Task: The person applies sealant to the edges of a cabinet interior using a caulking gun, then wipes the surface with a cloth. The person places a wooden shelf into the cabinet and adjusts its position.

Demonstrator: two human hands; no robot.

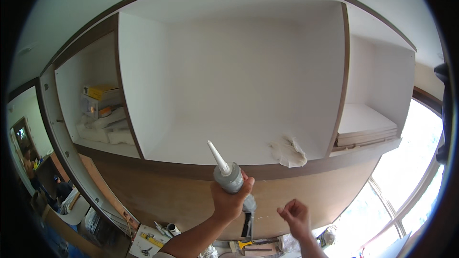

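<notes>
My left hand (232, 198) is wrapped round the grey barrel of a caulking gun (229, 181), just behind its front end. A long white nozzle (218, 158) points up and away toward the cabinet opening. The gun's rear end and black handle (247, 224) hang below the hand, partly hidden by it. To the right, my right hand (296, 217) is raised apart from the gun with its fingers curled in. Whether anything is pinched in those fingers cannot be made out. A crumpled whitish cloth or tissue (290, 153) lies on the front edge of the cabinet floor.
Ahead is a wide white cabinet (248, 76) with brown edging. Its left compartment holds boxes and wrapped packages (103, 114); stacked panels (366, 131) lie at the right. Below, tools and scissors (147, 251) lie on a surface. Bright windows (406, 181) stand right; people (62, 188) are far left.
</notes>
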